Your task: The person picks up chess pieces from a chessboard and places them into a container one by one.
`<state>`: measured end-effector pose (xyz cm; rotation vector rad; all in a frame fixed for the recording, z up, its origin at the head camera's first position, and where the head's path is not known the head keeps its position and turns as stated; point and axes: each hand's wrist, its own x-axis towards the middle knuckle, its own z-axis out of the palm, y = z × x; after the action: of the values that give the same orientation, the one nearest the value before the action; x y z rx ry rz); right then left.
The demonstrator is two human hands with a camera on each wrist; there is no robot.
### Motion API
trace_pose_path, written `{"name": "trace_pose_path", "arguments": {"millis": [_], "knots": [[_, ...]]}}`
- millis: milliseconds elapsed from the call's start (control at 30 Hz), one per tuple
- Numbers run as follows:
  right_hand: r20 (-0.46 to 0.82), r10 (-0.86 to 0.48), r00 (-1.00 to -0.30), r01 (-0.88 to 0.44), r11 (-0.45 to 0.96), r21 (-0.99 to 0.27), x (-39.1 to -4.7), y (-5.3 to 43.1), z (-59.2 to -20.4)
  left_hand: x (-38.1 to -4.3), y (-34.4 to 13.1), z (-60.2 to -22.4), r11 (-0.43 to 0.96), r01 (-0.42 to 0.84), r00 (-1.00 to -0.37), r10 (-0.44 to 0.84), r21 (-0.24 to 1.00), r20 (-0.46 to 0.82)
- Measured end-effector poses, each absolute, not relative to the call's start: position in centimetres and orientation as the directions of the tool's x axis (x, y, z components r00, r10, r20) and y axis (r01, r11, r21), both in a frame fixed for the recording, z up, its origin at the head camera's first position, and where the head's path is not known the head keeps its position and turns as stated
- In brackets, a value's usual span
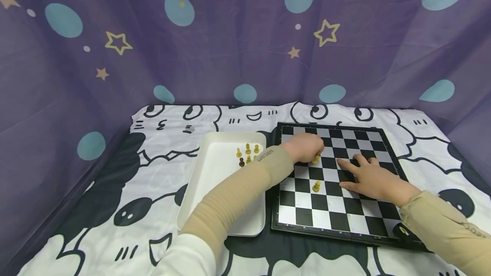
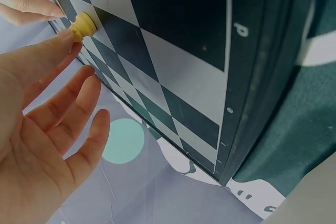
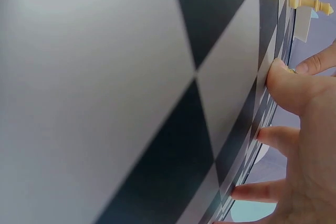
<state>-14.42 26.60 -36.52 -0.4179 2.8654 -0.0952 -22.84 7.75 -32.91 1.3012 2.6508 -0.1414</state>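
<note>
A yellow chess piece (image 2: 84, 27) is pinched between the thumb and finger of my left hand (image 1: 307, 147), its base right at the board's squares. The other fingers of that hand stay spread in the left wrist view. My right hand (image 1: 370, 179) rests with spread fingers on the right half of the black-and-silver chessboard (image 1: 303, 199). Nearer the front on the board, a second yellow chess piece (image 1: 316, 186) stands upright; the right wrist view shows a yellow piece (image 3: 310, 2) near its top right.
Left of the board lies a white tray (image 1: 207, 173) holding several yellow pieces (image 1: 248, 150) and a dark brown piece (image 1: 241, 162). My left forearm crosses over the tray. A small dark round thing (image 1: 402, 231) sits at the board's front right corner. A purple curtain (image 1: 230, 54) hangs behind.
</note>
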Motion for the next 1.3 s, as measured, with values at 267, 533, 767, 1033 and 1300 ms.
{"name": "trace_pose_path", "arguments": {"millis": [267,533,767,1033,1300], "knots": [[-0.229,-0.288,-0.930,-0.272,0.957,-0.098,-14.5,26.6,-36.5,-22.7,7.7,-32.7,0.609,0.793,-0.596,0.777,0.006,-0.201],[-0.219,-0.290,-0.932,-0.276,0.957,-0.092,-14.4,26.6,-36.5,-22.6,7.4,-32.8,0.603,0.798,-0.590,0.782,0.006,-0.200],[-0.228,-0.283,-0.932,-0.268,0.959,-0.097,-14.4,26.6,-36.6,-22.6,7.3,-32.9,0.589,0.808,-0.584,0.794,-0.020,-0.169],[-0.227,-0.286,-0.931,-0.271,0.958,-0.097,-14.5,26.6,-36.5,-22.1,7.1,-32.5,0.573,0.820,-0.568,0.810,-0.010,-0.146],[-0.231,-0.285,-0.930,-0.269,0.958,-0.098,-14.5,26.6,-36.5,-21.8,6.8,-31.9,0.548,0.836,-0.547,0.828,-0.029,-0.126]]}}
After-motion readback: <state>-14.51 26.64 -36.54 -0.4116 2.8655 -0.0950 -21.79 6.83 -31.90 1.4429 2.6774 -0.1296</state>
